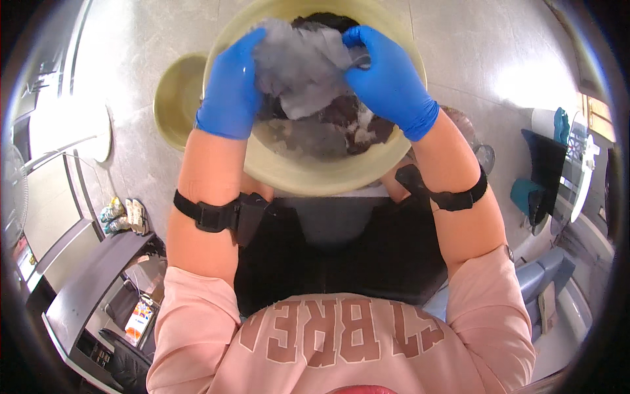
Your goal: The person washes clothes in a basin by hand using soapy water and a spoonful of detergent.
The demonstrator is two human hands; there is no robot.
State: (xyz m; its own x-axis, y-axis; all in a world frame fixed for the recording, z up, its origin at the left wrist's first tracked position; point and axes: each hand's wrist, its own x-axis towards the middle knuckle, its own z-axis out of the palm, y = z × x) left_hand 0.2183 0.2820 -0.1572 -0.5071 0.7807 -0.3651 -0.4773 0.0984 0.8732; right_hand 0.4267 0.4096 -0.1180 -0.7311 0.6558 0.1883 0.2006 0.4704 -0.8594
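Both of my hands wear blue rubber gloves and are over a large pale-yellow plastic basin (315,180). Between them is a bunched grey cloth (305,64), slightly blurred. My left hand (231,88) grips its left side, with the fingertips partly hidden by folds. On the right, my right hand (389,81) pinches the cloth's edge between thumb and fingers. Below the cloth, dark wet fabric (339,115) lies in cloudy water (305,140) with whitish patches on it. More black fabric (327,20) shows at the basin's far side.
A smaller yellow basin (179,101) stands on the tiled floor (133,59), left of the large one. Shoes (137,216) sit by a dark cabinet (98,276) at the lower left. A teal bin (526,197) and a blue seat (546,276) are at the right.
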